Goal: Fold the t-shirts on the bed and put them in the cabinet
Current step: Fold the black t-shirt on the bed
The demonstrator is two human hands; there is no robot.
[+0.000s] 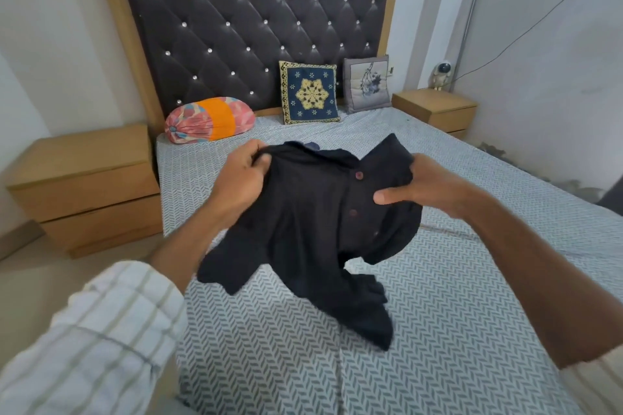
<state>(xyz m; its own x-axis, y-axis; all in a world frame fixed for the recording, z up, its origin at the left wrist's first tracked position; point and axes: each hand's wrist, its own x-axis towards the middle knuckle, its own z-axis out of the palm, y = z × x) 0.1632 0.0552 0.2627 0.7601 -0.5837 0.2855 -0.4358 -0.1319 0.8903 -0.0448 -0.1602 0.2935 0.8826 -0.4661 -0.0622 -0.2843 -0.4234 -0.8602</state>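
Over the bed (pixel 438 296) — both hands (left (pixel 241 178), right (pixel 421 189)) grip a t-shirt (pixel 313 229).

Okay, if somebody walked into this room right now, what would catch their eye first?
Probably the dark buttoned shirt held up in the middle of the view, gripped by the left hand and the right hand above the patterned bedsheet, its lower end trailing onto the sheet. Behind it, the dark tufted headboard with shiny studs fills the far wall. At its foot lie an orange and pink bolster and a blue and yellow cushion.
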